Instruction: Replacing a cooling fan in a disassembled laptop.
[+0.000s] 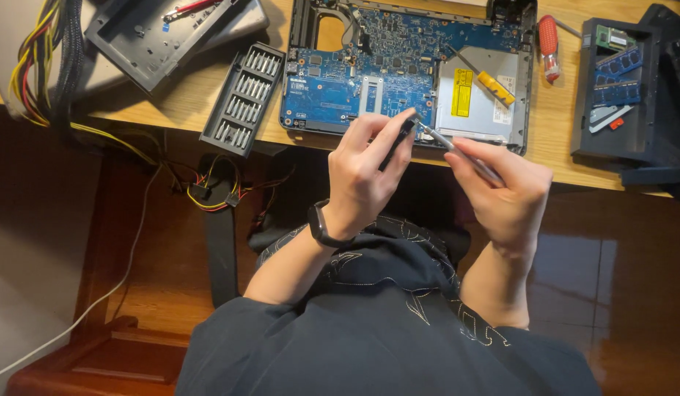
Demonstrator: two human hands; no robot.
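Silver screwdriver [457, 150] pinched by both hands beside the bit case [243, 99] full of bits.

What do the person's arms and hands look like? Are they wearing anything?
Both hands are bare, no gloves. The left hand has a slim black band around its wrist. The right hand wears nothing. Forearms are uncovered; a dark short-sleeved shirt with thin pale line patterns sits above them.

Opened laptop [409, 73]: far edge cut by top frame. Silver screwdriver [457, 150]: handle hidden in right hand [505, 194]. Dark tool [398, 141]: mostly hidden by left hand [365, 172], kind unclear. Wire bundle [50, 59]: cut off at top. Black tray [622, 92]: right part cropped.
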